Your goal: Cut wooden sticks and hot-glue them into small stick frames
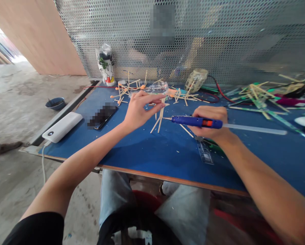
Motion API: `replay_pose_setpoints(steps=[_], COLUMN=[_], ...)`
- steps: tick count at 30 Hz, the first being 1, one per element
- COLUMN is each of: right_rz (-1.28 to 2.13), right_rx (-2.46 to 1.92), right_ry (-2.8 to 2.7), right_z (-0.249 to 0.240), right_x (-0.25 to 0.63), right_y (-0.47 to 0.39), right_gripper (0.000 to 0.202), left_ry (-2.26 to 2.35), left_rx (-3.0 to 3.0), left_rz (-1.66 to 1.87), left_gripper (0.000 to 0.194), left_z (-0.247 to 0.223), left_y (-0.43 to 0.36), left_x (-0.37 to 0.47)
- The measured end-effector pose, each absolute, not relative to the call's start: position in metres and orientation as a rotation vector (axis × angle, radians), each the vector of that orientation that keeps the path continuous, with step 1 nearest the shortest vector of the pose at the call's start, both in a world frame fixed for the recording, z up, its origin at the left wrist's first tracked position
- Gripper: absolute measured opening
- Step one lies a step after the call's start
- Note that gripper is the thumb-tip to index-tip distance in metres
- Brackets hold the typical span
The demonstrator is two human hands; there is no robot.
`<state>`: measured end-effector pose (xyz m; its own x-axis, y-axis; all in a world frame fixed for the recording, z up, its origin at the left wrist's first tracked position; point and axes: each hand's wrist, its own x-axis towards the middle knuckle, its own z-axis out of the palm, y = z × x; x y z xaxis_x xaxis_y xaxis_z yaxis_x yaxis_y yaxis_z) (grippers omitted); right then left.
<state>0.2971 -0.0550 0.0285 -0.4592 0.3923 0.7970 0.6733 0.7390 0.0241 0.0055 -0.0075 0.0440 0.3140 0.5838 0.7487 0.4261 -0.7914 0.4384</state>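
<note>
Your left hand point(139, 109) pinches stick figure point(161, 117) up top, mid-table point(142, 153); right hand point(211, 111) grips glue gun point(190, 120), nozzle point(168, 118) just beside sticks. Figure's probably super light, stiff, snappable: pinch top gently, fingers off nozzle.

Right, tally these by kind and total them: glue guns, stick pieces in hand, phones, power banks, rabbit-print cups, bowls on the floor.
Blue glue gun: 1
Stick piece in the left hand: 1
Phone: 1
White power bank: 1
Rabbit-print cup: 1
Bowl on the floor: 1
Total: 6
</note>
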Motion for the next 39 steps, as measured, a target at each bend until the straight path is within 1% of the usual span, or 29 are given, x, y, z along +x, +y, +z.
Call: replay_pose_setpoints(steps=[6, 14, 20, 26, 28, 29, 30, 32, 33, 35, 37, 39], right_rz=[-0.442, -0.422, -0.374, -0.406, -0.273, -0.129, 0.052, 0.348, 0.407, 0.417, 0.399, 0.396], right_rx=[-0.809, -0.831, -0.788, -0.712, -0.743, -0.748, -0.738, -0.75, -0.784, -0.865, -0.978, -1.196], right_ry=[-2.094, -2.08, -2.088, -1.89, -1.787, -1.721, -1.643, -1.508, -1.459, -1.402, -1.416, -1.482], right_z=[0.028, 0.028, 0.031, 0.032, 0.028, 0.026, 0.024, 0.023, 0.024, 0.028, 0.034, 0.039], right_x=[0.296, 0.295, 0.289, 0.293, 0.303, 0.309, 0.316, 0.331, 0.34, 0.359, 0.378, 0.395], right_y=[-0.055, -0.054, -0.058, -0.056, -0.049, -0.044, -0.039, -0.03, -0.027, -0.023, -0.025, -0.029], right_gripper=[0.028, 0.027, 0.022, 0.015, 0.012, 0.012, 0.014, 0.024, 0.03, 0.038, 0.04, 0.04], left_ry=[0.923, 0.944, 0.928, 0.919, 0.925, 0.928, 0.929, 0.915, 0.9, 0.868, 0.85, 0.846], left_rx=[2.425, 2.424, 2.425, 2.442, 2.446, 2.444, 2.44, 2.426, 2.42, 2.418, 2.43, 2.443], left_rz=[1.486, 1.462, 1.485, 1.489, 1.476, 1.469, 1.466, 1.48, 1.495, 1.522, 1.526, 1.516], left_gripper=[0.027, 0.027, 0.025, 0.026, 0.026, 0.027, 0.027, 0.027, 0.027, 0.027, 0.027, 0.026], left_z=[0.044, 0.046, 0.045, 0.045, 0.045, 0.045, 0.044, 0.044, 0.044, 0.043, 0.043, 0.042], left_y=[-0.008, -0.009, -0.009, -0.007, -0.007, -0.007, -0.007, -0.007, -0.006, -0.006, -0.006, -0.006], left_x=[0.006, 0.006, 0.006, 0.006, 0.005, 0.005, 0.005, 0.005, 0.005, 0.005, 0.005, 0.004])
